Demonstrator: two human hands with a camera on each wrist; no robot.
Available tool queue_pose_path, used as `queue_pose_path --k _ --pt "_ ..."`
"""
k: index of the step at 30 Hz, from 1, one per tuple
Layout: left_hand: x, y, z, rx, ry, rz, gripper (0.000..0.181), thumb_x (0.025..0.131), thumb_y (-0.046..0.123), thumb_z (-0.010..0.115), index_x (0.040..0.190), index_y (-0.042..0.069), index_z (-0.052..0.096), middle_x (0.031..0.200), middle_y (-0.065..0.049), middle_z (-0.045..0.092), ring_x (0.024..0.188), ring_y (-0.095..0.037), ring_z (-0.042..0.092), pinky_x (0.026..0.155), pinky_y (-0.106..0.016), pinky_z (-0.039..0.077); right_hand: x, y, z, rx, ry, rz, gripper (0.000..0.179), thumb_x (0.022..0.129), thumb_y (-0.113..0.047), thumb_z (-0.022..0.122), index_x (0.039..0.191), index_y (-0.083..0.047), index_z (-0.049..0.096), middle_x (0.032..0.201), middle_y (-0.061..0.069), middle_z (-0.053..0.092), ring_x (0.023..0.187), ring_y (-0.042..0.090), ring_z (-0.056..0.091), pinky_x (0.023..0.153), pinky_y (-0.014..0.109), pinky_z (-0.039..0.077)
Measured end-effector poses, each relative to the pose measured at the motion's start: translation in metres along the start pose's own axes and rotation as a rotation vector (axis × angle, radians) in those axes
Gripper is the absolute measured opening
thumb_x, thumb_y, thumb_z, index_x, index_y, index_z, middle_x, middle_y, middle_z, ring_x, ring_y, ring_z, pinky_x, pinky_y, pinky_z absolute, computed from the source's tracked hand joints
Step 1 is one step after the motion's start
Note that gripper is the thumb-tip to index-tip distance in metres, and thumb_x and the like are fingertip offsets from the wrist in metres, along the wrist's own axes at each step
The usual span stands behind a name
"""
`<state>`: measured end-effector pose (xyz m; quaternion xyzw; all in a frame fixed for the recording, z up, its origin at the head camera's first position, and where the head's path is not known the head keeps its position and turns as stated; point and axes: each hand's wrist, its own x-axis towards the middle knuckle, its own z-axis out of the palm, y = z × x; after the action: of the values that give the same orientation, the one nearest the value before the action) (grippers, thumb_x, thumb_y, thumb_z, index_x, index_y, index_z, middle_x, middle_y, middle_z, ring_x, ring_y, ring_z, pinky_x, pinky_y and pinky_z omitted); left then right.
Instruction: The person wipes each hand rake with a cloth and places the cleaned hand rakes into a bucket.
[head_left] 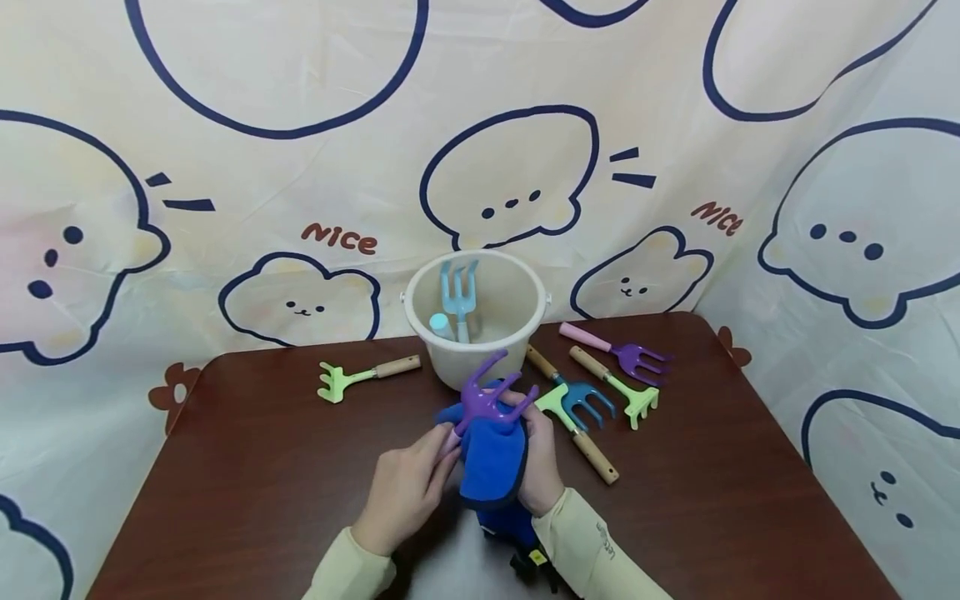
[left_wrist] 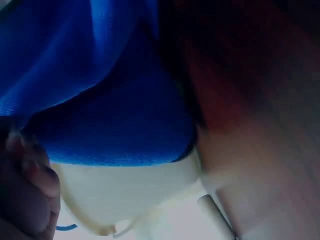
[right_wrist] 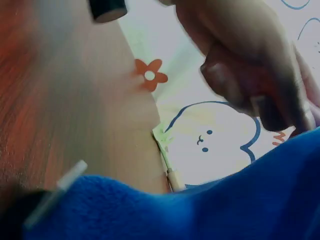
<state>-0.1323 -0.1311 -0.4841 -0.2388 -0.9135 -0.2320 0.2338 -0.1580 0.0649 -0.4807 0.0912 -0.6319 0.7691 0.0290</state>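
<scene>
In the head view my left hand [head_left: 405,483] grips the pink handle of a small purple garden fork [head_left: 483,402], tines pointing up and away. My right hand [head_left: 542,458] holds a blue cloth [head_left: 491,467] that wraps behind and below the fork's head, its fingers close to the tines. The cloth [left_wrist: 120,125] fills much of the left wrist view, hiding the fork there. In the right wrist view the left hand [right_wrist: 250,65] shows curled above the cloth [right_wrist: 175,212]. Just beyond both hands stands a cream bucket [head_left: 453,365].
Inside the bucket lean a light-blue fork [head_left: 459,292] and a light-blue handle end [head_left: 441,327]. Right of it lie a purple fork [head_left: 633,360], a blue fork [head_left: 585,400], a green rake [head_left: 637,400] and another green tool [head_left: 557,402]. A green rake [head_left: 337,381] lies left on the brown table [head_left: 247,467].
</scene>
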Motion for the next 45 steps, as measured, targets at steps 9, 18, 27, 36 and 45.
queue_pose_path --k 9,18,27,36,45 --pt "0.009 0.000 0.006 0.079 0.013 0.058 0.015 0.098 0.024 0.070 0.110 0.017 0.065 0.079 0.007 0.063 0.053 -0.006 0.052 0.045 -0.019 0.034 0.006 -0.005 -0.005 0.122 0.022 0.058 0.011 0.101 -0.010 0.064 0.108 -0.003 0.068 0.096 -0.002 0.073 0.094 0.015 0.064 0.081 0.028 0.056" --pt "0.003 -0.004 0.005 0.083 -0.008 0.030 0.017 0.097 0.023 0.071 0.113 0.018 0.066 0.081 0.008 0.063 0.053 -0.006 0.052 0.046 -0.018 0.033 0.005 -0.003 -0.003 0.158 0.044 0.093 0.011 0.100 -0.007 0.065 0.108 0.000 0.067 0.090 -0.002 0.072 0.087 0.013 0.065 0.077 0.026 0.057" --pt "0.002 -0.008 0.006 0.095 0.007 0.045 0.017 0.098 0.024 0.068 0.114 0.017 0.066 0.084 0.006 0.065 0.056 -0.011 0.057 0.045 -0.023 0.035 0.009 -0.004 -0.006 0.229 -0.002 0.151 0.014 0.098 -0.004 0.065 0.112 -0.002 0.066 0.087 -0.002 0.070 0.077 0.010 0.065 0.072 0.024 0.056" --pt "-0.001 -0.007 0.008 0.126 0.029 0.055 0.017 0.101 0.027 0.065 0.113 0.016 0.066 0.082 0.005 0.064 0.053 -0.012 0.057 0.042 -0.024 0.033 0.013 -0.003 -0.015 0.222 -0.024 0.267 0.022 0.100 -0.005 0.062 0.121 -0.005 0.067 0.095 -0.001 0.073 0.082 0.010 0.066 0.074 0.026 0.057" --pt "-0.001 -0.008 0.010 0.163 0.030 0.051 0.019 0.099 0.027 0.068 0.115 0.016 0.067 0.079 0.004 0.062 0.051 -0.011 0.053 0.041 -0.023 0.030 0.017 0.001 -0.022 0.219 -0.069 0.293 0.017 0.099 -0.004 0.063 0.113 -0.011 0.070 0.087 -0.003 0.069 0.076 0.009 0.062 0.070 0.024 0.054"
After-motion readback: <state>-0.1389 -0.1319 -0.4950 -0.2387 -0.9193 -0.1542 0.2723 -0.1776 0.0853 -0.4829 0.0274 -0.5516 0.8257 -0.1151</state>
